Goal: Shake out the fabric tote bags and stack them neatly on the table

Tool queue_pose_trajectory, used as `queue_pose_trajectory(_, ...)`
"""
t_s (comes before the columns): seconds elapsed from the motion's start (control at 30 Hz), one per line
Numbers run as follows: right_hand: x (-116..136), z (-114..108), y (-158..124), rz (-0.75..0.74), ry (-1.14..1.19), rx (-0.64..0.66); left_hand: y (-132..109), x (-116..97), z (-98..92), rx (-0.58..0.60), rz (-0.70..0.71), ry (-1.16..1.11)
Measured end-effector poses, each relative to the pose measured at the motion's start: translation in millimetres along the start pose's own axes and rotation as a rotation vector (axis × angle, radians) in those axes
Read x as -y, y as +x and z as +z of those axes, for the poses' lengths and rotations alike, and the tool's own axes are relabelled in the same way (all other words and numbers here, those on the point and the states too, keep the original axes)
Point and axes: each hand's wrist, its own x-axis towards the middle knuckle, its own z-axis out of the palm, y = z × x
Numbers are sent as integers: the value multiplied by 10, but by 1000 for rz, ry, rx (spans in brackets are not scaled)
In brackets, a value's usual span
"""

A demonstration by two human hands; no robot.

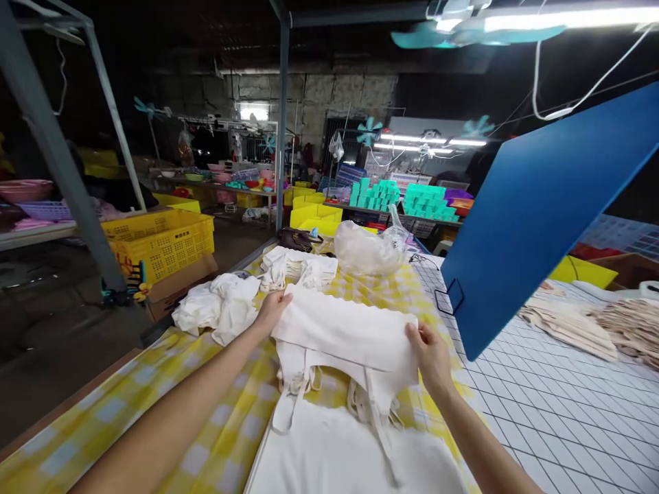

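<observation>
Stretched between my two hands is a white strappy camisole [350,329], its wavy far edge pulled straight and its thin straps trailing toward me. My left hand [274,310] pinches the far left corner. At the far right corner, my right hand [430,355] grips the cloth between thumb and fingers. More white straps show under the camisole. Nearer to me lies a flat white garment [344,453], partly cut off by the frame's lower edge. Beyond my left hand sit a pile of folded white garments [298,266] and a crumpled white heap [216,302].
A yellow checked cloth [206,405] covers the table. At its far end are a clear plastic bag [365,248] and a dark handbag [297,239]. A blue board [546,213] stands tilted on the right, near beige garment stacks [571,322]. Left is a yellow crate [165,237].
</observation>
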Motion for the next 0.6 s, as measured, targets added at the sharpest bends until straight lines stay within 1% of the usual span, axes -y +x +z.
queue_pose_trajectory(0.03, -15, 8, 66, 7, 0, 1, 60, 18, -2, 3, 2, 8)
queue_pose_trajectory(0.1, -47, 40, 230, -11, -25, -8, 199, 29, 7, -14, 5, 108)
queue_pose_trajectory(0.2, -156, 172, 495, -45, -184, 2, 408, 52, 89, -78, -26, 371)
queue_pose_trajectory(0.27, -270, 301, 618, -31, -305, 34, 502, 104, 184, -101, -73, 501)
queue_pose_trajectory(0.4, -474, 503, 690, -3, -440, 61, 544, 232, 350, -97, -135, 681)
queue_pose_trajectory(0.5, -523, 527, 694, -3, -507, 63, 533, 249, 388, -95, -137, 780)
queue_pose_trajectory(0.6, -503, 508, 718, 16, -573, 64, 549, 222, 386, -87, -124, 840)
